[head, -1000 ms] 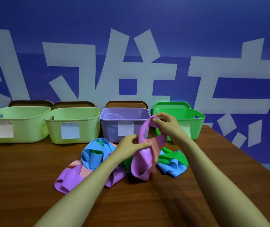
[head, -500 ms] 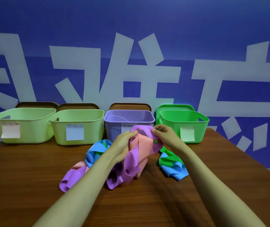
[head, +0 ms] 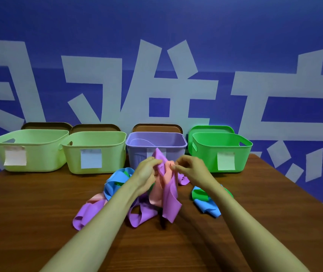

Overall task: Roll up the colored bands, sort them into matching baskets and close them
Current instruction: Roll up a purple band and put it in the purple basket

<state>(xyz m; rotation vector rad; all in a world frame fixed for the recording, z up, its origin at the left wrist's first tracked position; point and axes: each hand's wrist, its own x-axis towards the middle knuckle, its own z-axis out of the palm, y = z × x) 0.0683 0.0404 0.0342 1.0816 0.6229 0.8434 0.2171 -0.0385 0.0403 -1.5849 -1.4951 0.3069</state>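
Right, left hand [head: 147, 171] is curled round the bunched tops of two bands, the purple band [head: 170, 203] and the pink band [head: 155, 197]. Right hand [head: 190, 167] pinches the pink edge just beside it. Both bands hang from the hands, lower ends down at the pile [head: 90, 211] on the table [head: 39, 222]. They're in front of the purple basket [head: 137, 156].

Step looks like separating, not rolling yet. Suggestions:
- Split first. Peel pink off sideways with the right hand while the left keeps purple. Rolling two layers together means a redo.
- Drop the pink one clear of the pile, not back on it.
- Lift purple until its tail hangs free; loops below look tangled with it.
- Find a short end, lay it flat, roll tight and even. This material looks springy, so a loose roll will likely unwind in the basket.
- Keep a finger on the last wrap until it's set down.

Purple basket is straight ahead and open, its lid [head: 157, 127] standing behind it. Pink probably goes to the far-left basket [head: 35, 152]; its label looks pinkish, but I can't read it.
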